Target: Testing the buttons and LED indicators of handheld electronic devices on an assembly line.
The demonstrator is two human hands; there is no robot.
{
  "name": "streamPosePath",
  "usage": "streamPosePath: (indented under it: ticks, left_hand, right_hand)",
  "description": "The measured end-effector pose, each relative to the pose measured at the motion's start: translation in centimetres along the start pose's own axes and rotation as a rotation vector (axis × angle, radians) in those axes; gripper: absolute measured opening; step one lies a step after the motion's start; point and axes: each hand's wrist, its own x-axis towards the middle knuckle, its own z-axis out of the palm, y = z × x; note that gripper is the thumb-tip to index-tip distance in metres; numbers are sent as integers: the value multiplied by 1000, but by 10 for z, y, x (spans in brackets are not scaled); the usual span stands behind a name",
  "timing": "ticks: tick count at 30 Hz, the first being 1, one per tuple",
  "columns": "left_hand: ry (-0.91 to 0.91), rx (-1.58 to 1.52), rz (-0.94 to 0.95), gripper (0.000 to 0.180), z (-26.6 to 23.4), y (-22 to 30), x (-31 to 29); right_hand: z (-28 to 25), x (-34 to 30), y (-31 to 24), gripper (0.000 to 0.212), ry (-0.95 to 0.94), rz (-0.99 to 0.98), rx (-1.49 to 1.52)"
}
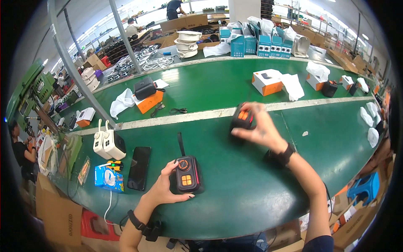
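My left hand (163, 185) is closed around a small black box-shaped device (194, 177) with an orange ring, orange square buttons and a strap that stretches away from me over the table. The device rests on the green worktable, my thumb and fingers along its left side. Farther off and to the right, my right hand (263, 128) grips a similar black device (242, 119) with orange buttons, near the pale strip. That one is slightly blurred, and I cannot tell whether it touches the table.
Left of my hands lie a black phone (139, 168), a blue tissue pack (110, 178) and two cream devices (110, 143). Beyond the strip, a green belt (201, 84) carries orange-and-white boxes (267, 82), another black device (145, 87) and cables. A blue stool (364, 187) stands at right.
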Motion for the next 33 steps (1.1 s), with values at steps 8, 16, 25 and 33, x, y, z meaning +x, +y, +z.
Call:
streamPosePath:
  ticks: [8, 16, 25, 33]
  left_hand:
    - [69, 93, 66, 94, -4, 7, 11]
    - [296, 319, -323, 91, -31, -1, 47]
    - [793, 446, -628, 92, -100, -85, 139]
    - [761, 491, -660, 98, -100, -144, 159]
  right_hand:
    - [-35, 55, 145, 60, 486, 292, -380]
    - [-24, 97, 138, 74, 158, 299, -894]
    - [117, 238, -63, 91, -509, -138, -460]
    - [242, 272, -46, 84, -427, 30, -293]
